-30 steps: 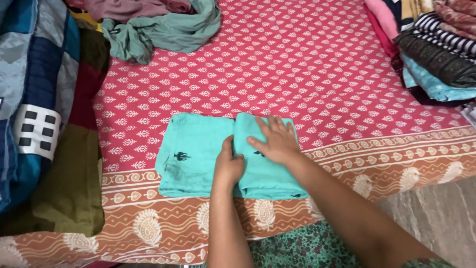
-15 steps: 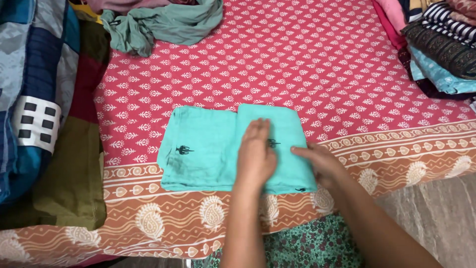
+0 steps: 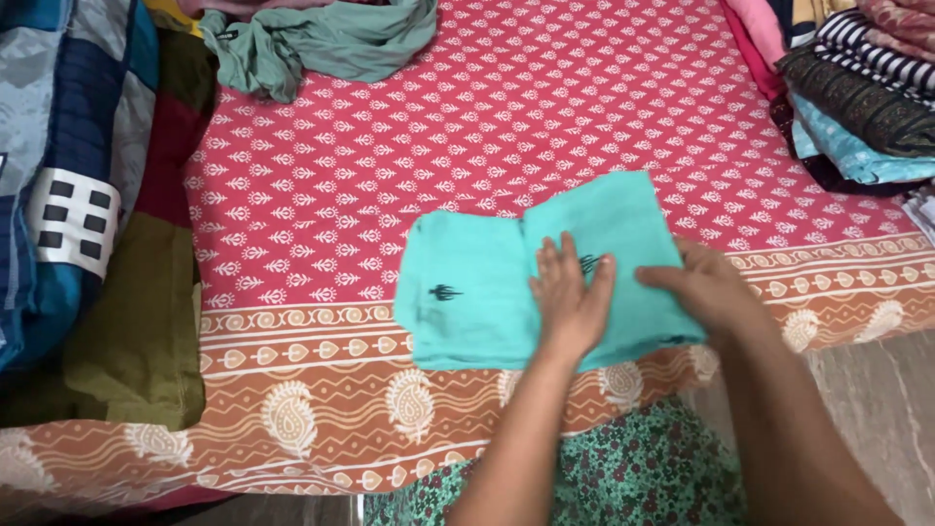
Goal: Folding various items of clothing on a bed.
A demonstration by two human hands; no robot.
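Observation:
A folded turquoise cloth (image 3: 487, 282) with small black motifs lies on the red printed bedsheet (image 3: 545, 107), near the bed's front edge. My left hand (image 3: 570, 297) presses flat on the middle of the cloth, fingers spread. My right hand (image 3: 706, 287) grips the cloth's right edge, which is lifted and tilted up off the bed.
A rumpled green garment (image 3: 321, 39) lies at the back left. A blue patchwork quilt and olive cloth (image 3: 88, 224) fill the left side. A stack of folded clothes (image 3: 857, 88) sits at the back right. The sheet's orange paisley border (image 3: 321, 409) hangs over the bed's front edge.
My right hand slid from the top of the cloth to its right edge and lifted that side. My left hand moved right onto the cloth's centre.

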